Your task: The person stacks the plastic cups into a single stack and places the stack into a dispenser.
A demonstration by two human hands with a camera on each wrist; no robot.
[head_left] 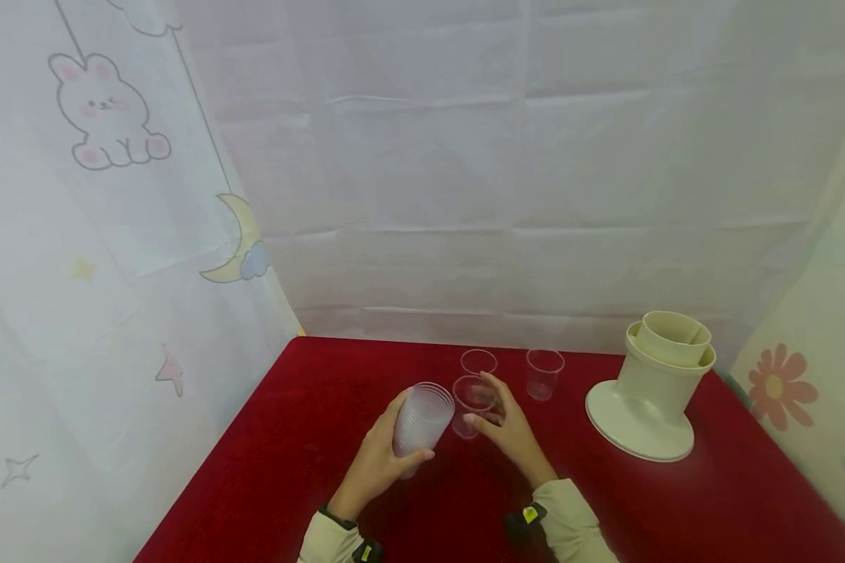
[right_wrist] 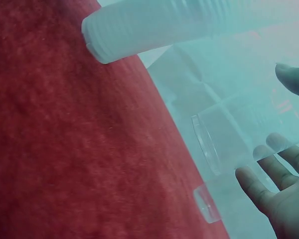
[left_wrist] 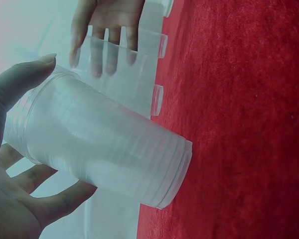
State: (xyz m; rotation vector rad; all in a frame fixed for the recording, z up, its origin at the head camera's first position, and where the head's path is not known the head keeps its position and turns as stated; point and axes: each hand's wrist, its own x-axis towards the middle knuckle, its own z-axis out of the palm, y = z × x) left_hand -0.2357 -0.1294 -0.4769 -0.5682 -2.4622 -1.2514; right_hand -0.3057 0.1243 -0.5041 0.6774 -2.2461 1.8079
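Note:
A stack of nested clear plastic cups (head_left: 423, 422) tilts in my left hand (head_left: 376, 453), which grips it around the side with the thumb near the rims. In the left wrist view the stack (left_wrist: 104, 139) hangs over the red cloth, base end lower right. My right hand (head_left: 510, 430) is around a single clear cup (head_left: 467, 426) standing on the cloth, thumb on the near side and fingers at the far side. The right wrist view shows the thumb apart from this cup (right_wrist: 224, 137), fingers loosely extended beside it. Another clear cup (head_left: 544, 377) stands behind to the right.
A third clear cup (head_left: 479, 362) stands behind the one at my right hand. A cream plastic piece with a round base and upright tubes (head_left: 658, 383) stands at the right on the red tablecloth (head_left: 253, 469). White printed sheets (head_left: 422, 195) hang behind and at the sides.

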